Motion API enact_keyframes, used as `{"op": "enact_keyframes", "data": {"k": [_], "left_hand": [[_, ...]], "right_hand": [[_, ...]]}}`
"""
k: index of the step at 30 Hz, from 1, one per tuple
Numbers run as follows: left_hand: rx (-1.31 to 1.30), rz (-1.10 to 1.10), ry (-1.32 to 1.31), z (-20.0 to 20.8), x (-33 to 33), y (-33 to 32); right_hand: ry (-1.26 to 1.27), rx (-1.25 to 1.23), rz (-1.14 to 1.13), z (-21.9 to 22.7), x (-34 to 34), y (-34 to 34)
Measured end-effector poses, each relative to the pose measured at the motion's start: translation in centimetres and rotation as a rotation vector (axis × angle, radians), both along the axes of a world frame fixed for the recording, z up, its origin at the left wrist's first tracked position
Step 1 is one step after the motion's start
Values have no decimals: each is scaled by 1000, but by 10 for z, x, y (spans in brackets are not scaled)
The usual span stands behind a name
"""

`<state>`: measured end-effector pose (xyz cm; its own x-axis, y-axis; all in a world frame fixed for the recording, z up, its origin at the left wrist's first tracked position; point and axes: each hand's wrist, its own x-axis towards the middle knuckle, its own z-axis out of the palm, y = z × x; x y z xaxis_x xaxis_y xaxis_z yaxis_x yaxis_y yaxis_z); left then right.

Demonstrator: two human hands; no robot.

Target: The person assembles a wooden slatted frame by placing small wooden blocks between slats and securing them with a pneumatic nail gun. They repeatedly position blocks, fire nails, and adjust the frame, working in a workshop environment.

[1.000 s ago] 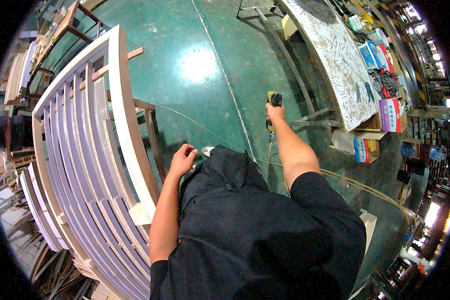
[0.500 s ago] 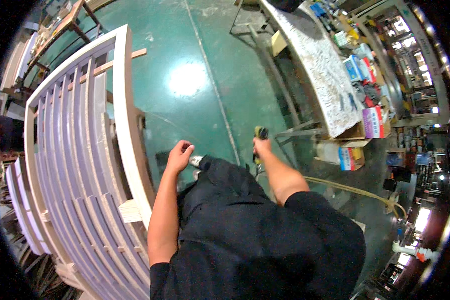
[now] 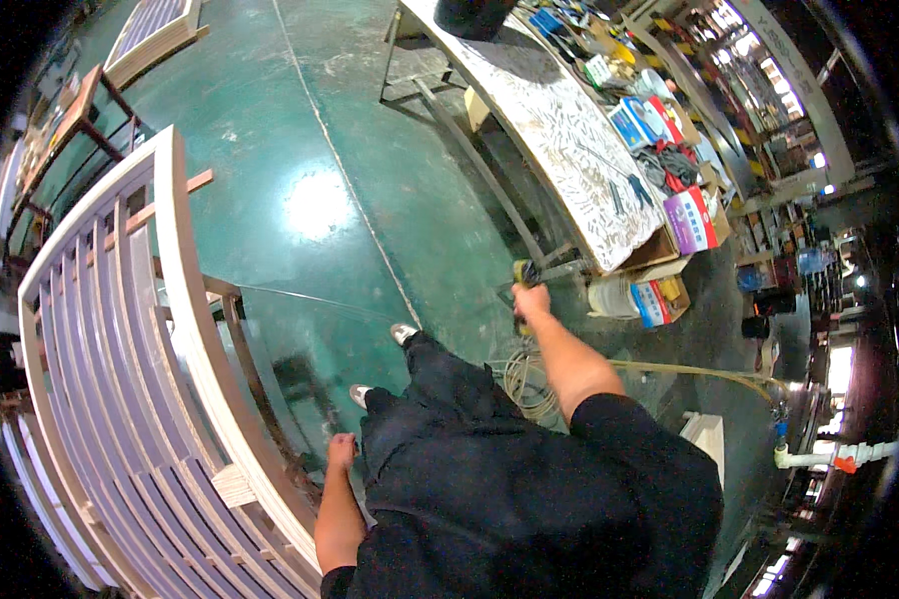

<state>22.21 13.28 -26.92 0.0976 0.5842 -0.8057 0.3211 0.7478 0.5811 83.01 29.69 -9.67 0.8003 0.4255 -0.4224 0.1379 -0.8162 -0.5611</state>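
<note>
My right hand [image 3: 531, 299] grips a yellow-green and black hand-held power tool [image 3: 525, 270], held out in front of me near the corner of the workbench. Most of the tool's body is hidden by my fingers, so its exact kind is unclear. My left hand [image 3: 342, 451] hangs low at my side, fingers curled in, with nothing visible in it. It is nearest to a large slatted frame [image 3: 178, 210] with a pale wooden border and grey-purple slats, propped up along my left. My hand does not touch it.
A long workbench [image 3: 559, 130] with a marked white top stands ahead right, with boxes [image 3: 691, 220] and tools along it. A coiled hose [image 3: 529, 384] lies on the floor by my right leg. A white bucket [image 3: 611, 297] sits by the bench end. Ahead left is a wooden table [image 3: 65, 130].
The view has shifted, with the bench and frame now further left. My left hand has dropped back toward my side and its fingers have closed more. My right hand still holds the tool.
</note>
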Motion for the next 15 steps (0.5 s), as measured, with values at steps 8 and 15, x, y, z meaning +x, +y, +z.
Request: {"op": "enact_keyframes", "data": {"k": [8, 15], "left_hand": [[-269, 429, 118, 93, 41, -5], [18, 244, 95, 142, 156, 83]], "right_hand": [[-423, -99, 94, 49, 166, 90], [-376, -296, 185, 15, 269, 153]]}}
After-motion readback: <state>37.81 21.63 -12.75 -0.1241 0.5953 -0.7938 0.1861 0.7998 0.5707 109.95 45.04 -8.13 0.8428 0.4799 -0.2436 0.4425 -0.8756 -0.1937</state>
